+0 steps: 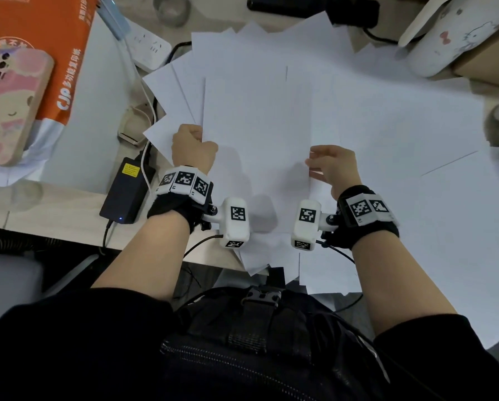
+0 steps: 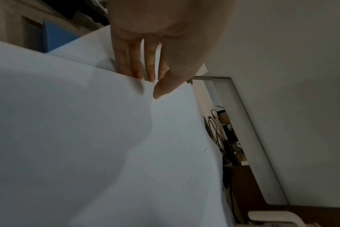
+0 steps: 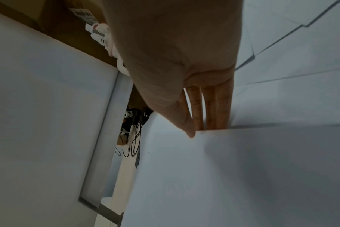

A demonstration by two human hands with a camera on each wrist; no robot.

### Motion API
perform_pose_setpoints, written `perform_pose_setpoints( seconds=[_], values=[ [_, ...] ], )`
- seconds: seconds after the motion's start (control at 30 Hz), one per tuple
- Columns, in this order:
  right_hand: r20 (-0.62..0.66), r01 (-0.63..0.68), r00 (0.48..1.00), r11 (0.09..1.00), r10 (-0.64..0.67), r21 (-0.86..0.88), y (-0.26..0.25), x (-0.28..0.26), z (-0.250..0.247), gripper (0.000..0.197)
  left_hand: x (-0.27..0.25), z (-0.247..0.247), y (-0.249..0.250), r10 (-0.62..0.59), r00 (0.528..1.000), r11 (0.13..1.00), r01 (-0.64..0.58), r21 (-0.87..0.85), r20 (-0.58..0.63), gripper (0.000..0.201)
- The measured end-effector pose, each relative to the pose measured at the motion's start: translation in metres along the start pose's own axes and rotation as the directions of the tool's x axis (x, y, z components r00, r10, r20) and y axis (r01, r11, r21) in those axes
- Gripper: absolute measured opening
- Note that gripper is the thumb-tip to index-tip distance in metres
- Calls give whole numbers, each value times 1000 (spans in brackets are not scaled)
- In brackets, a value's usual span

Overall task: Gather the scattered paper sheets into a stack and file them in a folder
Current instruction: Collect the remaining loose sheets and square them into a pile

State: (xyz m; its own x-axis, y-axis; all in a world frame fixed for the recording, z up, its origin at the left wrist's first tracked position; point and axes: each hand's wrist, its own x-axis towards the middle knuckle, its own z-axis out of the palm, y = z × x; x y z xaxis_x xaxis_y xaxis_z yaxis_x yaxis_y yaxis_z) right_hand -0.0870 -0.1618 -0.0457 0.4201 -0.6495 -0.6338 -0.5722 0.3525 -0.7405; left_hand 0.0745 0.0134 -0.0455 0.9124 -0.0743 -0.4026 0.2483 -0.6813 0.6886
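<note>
Both hands pinch one paper sheet (image 1: 257, 134): left hand (image 1: 192, 147) and right hand (image 1: 333, 166) should lift its side edges evenly, above the power strip (image 1: 148, 47).

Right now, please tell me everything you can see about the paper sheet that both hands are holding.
The paper sheet is plain white, blank and thin, and looks slightly bowed in the wrist views. The left hand pinches its left edge, thumb on top and fingers beneath; the right hand pinches its right edge likewise. It lies above the other scattered sheets.
</note>
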Motion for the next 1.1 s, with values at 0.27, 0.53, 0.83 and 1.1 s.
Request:
perform_pose_setpoints(
  seconds=[0.27,0.53,0.83,1.1],
  values=[
    [8,78,997,995,-79,65,0,-24,-39,28,-36,24,28,132,989,991,-133,15,68,42],
    [-171,171,975,972,-144,159,26,-44,-107,19,-99,87,56,240,912,971,-224,-86,333,34],
    [-603,35,796,990,55,137,103,-57,-205,33,-167,171,68,136,814,966,-235,107,565,55],
    [-642,-323,683,932,349,163,159,-67,-278,76,-216,236,69,101,764,925,-308,223,637,72]
  ],
)
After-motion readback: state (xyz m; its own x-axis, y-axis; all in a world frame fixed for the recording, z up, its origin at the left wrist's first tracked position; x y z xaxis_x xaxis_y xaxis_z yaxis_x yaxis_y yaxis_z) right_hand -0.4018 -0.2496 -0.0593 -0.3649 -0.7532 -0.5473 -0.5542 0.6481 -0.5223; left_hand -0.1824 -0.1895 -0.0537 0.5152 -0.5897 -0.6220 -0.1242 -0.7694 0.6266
